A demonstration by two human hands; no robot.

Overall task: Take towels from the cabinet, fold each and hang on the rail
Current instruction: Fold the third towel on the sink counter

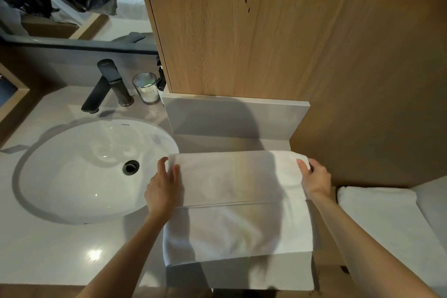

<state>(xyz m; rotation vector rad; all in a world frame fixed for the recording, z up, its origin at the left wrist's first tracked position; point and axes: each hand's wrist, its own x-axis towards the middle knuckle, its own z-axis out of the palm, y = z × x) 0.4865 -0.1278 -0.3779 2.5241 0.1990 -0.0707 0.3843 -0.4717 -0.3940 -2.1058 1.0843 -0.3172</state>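
Observation:
A white towel (pixel 238 203) lies spread on the grey counter (pixel 60 249), right of the sink, with its near end hanging over the front edge. Its far part is doubled over, leaving a folded edge at the back. My left hand (pixel 162 189) pinches the far left corner of that fold. My right hand (pixel 314 178) pinches the far right corner. A second white towel (pixel 379 215), folded, hangs at the right, below the wooden cabinet (pixel 290 43). No rail is clearly visible.
A white oval sink (pixel 79 176) with a dark drain is left of the towel. Behind it stand a black tap (pixel 106 84) and a glass tumbler (pixel 146 88). A grey upstand (pixel 232 116) backs the counter. A mirror (pixel 72 0) reflects black bags.

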